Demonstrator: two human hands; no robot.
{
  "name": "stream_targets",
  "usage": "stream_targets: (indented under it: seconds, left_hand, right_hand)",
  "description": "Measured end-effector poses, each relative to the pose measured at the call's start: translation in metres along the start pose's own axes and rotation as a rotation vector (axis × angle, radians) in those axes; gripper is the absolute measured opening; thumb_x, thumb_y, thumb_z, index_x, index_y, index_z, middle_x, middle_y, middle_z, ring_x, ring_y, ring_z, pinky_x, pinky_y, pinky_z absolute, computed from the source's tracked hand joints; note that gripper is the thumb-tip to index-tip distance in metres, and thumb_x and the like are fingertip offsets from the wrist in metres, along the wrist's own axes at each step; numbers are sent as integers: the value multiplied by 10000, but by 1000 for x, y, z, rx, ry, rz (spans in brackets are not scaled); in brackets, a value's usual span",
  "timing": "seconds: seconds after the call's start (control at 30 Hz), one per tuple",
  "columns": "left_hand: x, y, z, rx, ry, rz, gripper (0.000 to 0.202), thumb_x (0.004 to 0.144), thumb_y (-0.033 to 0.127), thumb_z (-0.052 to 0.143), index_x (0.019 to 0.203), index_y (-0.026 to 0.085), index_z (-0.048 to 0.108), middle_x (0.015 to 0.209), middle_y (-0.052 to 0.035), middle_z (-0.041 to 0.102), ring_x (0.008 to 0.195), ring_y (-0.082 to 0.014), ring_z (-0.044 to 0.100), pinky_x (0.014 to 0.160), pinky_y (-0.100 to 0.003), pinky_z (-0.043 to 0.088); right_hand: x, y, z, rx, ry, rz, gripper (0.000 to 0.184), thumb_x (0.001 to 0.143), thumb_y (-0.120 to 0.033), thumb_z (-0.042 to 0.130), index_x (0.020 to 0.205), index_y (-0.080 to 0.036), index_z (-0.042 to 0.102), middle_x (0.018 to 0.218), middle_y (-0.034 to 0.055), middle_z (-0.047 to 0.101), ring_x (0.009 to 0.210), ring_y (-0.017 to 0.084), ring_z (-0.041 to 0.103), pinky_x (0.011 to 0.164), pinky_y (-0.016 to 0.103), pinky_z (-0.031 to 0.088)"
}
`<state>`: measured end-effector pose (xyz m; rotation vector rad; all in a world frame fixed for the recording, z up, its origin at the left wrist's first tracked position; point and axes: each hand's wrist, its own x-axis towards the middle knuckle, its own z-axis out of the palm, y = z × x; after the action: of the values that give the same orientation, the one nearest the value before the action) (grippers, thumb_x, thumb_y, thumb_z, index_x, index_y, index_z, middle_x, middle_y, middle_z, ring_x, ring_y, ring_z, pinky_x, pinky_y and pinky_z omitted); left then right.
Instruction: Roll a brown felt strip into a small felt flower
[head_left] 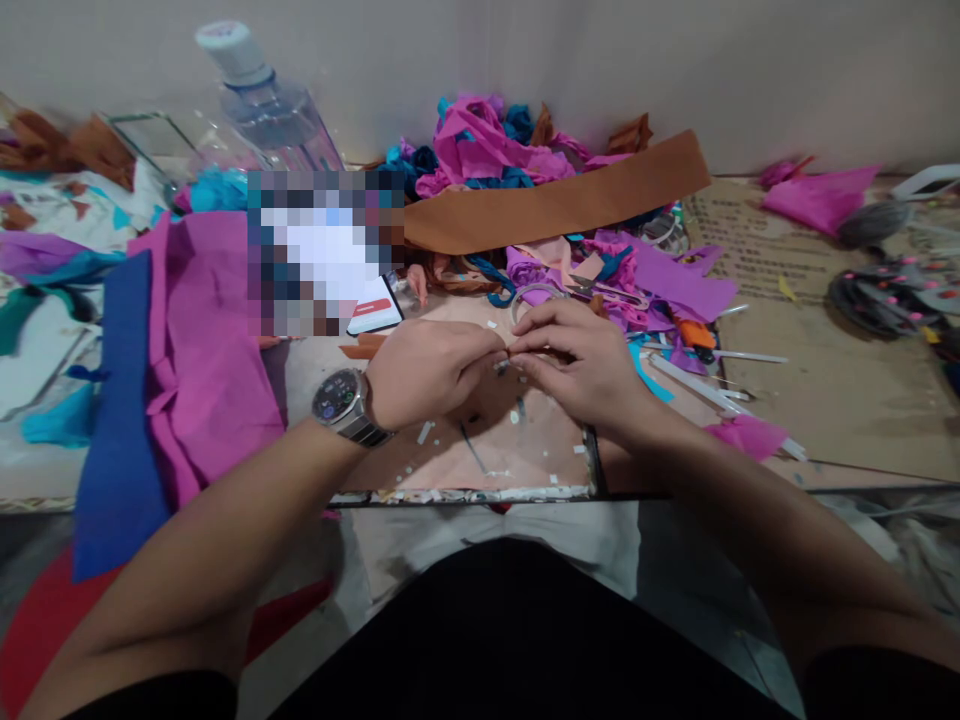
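My left hand (pixel 431 368) and my right hand (pixel 577 355) meet above the middle of the work board (pixel 450 465). Both are closed in a pinch, fingertip to fingertip, on something too small and too hidden to name. A thin pale loop (pixel 534 290) shows just behind my right fingers; whether they grip it I cannot tell. Small white scraps (pixel 425 432) lie scattered on the board below. Close to my left hand, a short brown strip (pixel 362 347) rests flat. On my left wrist sits a watch (pixel 337 395) with a metal band.
Left lie a pink sheet (pixel 217 340) and a blue strip (pixel 112 410). A phone (pixel 379 315), partly pixelated, stands before a clear bottle (pixel 281 120). Behind my hands are a long brown strip (pixel 562 200) and crumpled coloured pieces (pixel 480 140). White sticks (pixel 697 390) and cardboard (pixel 795 340) lie right.
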<state>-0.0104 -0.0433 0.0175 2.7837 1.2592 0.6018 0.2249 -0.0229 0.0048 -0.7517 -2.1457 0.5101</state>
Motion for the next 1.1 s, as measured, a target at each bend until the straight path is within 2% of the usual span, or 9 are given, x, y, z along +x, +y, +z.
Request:
stream_targets:
  seconds: [0.17, 0.3, 0.47, 0.57, 0.67, 0.87, 1.1]
  left_hand:
    - [1, -3, 0, 4, 25, 56, 250, 1040, 283, 535, 1007, 209, 771, 908, -30, 808, 768, -181, 721, 609, -302, 385]
    - [1, -8, -1, 1, 9, 170, 261, 1027, 226, 499, 1011, 203, 759, 864, -27, 787, 728, -169, 700, 609, -305, 394]
    - [1, -10, 2, 59, 56, 274, 284, 1039, 208, 472, 1014, 192, 754, 827, -36, 772, 697, -168, 678, 617, -324, 404]
    - [1, -6, 2, 16, 61, 215, 273, 1059, 280, 499, 1031, 193, 756, 852, -38, 785, 721, -175, 698, 628, -320, 414]
    - [1, -2, -1, -88, 14, 129, 251, 1048, 302, 535, 1039, 193, 761, 883, -34, 799, 739, -169, 713, 632, -299, 414]
    - [2, -2, -3, -168, -18, 49, 272, 1034, 318, 542, 978, 198, 779, 762, -24, 765, 621, -138, 642, 581, -280, 349]
    - [4, 0, -9, -302, -81, 9, 291, 1021, 326, 535, 913, 185, 767, 691, -10, 713, 568, -120, 573, 585, -276, 361]
  right_hand:
    - [0, -2, 0, -2, 16, -3, 73, 939, -195, 721, 913, -231, 778, 1052, 65, 741, 1016, 233, 708, 911, 410, 571]
    - [0, -4, -1, 26, -43, 24, 75, 930, -168, 689, 911, -226, 732, 1104, 78, 718, 1061, 249, 691, 939, 437, 561]
    - [2, -8, -2, 59, -134, 47, 97, 925, -132, 631, 908, -223, 660, 1155, 90, 682, 1124, 268, 645, 1024, 495, 509]
    - [3, -10, -3, 78, -156, 72, 111, 915, -116, 618, 870, -216, 636, 1149, 90, 664, 1130, 264, 634, 1040, 484, 497]
    - [3, -9, -3, 101, -160, 98, 108, 908, -113, 626, 855, -205, 643, 1134, 91, 651, 1127, 256, 637, 1037, 463, 502]
    - [-2, 0, -2, 48, -63, 36, 62, 910, -168, 715, 925, -228, 719, 1098, 57, 687, 1077, 235, 662, 993, 425, 518]
    - [0, 0, -4, 28, -103, 24, 80, 903, -150, 694, 872, -224, 691, 1074, 62, 698, 1068, 241, 659, 982, 426, 522]
